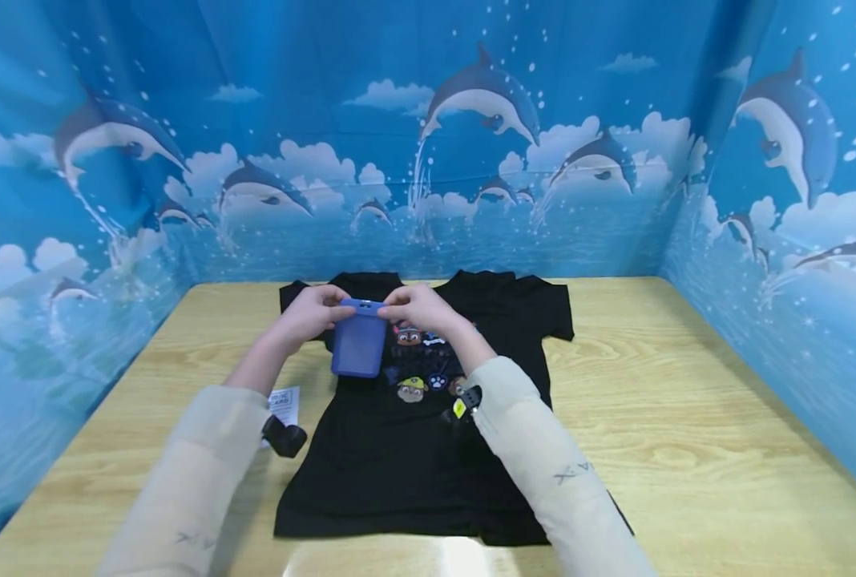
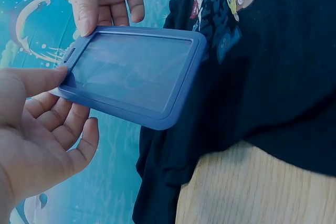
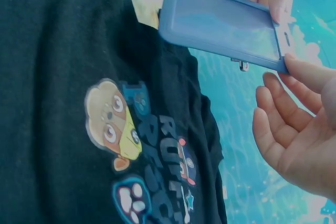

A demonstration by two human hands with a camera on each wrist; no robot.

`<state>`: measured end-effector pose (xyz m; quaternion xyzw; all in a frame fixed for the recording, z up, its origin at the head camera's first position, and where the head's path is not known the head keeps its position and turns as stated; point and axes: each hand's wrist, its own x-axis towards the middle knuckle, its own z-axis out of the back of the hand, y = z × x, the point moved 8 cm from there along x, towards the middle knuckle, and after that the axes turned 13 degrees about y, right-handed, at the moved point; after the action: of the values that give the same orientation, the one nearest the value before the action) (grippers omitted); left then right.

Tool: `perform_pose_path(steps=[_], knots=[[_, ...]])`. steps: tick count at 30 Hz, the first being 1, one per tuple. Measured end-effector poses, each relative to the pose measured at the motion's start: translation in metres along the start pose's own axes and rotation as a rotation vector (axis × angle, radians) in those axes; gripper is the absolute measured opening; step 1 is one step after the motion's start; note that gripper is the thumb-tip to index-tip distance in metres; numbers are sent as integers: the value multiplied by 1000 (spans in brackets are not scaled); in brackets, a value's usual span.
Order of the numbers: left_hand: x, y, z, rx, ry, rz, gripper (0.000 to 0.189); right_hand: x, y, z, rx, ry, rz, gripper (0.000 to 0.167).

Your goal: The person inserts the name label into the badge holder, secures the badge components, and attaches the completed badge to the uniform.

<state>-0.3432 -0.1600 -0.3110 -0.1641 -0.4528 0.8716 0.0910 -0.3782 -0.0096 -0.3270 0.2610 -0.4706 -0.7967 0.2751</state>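
A blue card holder (image 1: 359, 346) with a clear window hangs upright above the shirt, its slotted end at the top. My left hand (image 1: 311, 314) pinches its top left corner between thumb and fingers. At the top right corner, my right hand (image 1: 422, 309) pinches it the same way. Both wrist views show the holder (image 2: 131, 74) with each thumb on the frame near the slot; the window looks see-through. Beneath lies a black T-shirt (image 1: 413, 465) with cartoon dog prints, spread on the table, its neck toward the back.
A white printed card (image 1: 285, 405) lies on the wooden table (image 1: 659, 417) left of the shirt, partly behind my left wrist. Blue dolphin curtains (image 1: 370, 160) enclose the back and both sides. Small black devices (image 1: 284, 437) sit on my wrists.
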Motion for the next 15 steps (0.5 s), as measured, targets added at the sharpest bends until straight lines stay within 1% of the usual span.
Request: perform_pose_path(steps=[8,15], knots=[[8,-7,-9,-36,19,-12,30,-8,-3,11,-30,1,2,20],[14,-13,-16,-44,25,-30,30,-17,-7,20,-46,-28,2,20]])
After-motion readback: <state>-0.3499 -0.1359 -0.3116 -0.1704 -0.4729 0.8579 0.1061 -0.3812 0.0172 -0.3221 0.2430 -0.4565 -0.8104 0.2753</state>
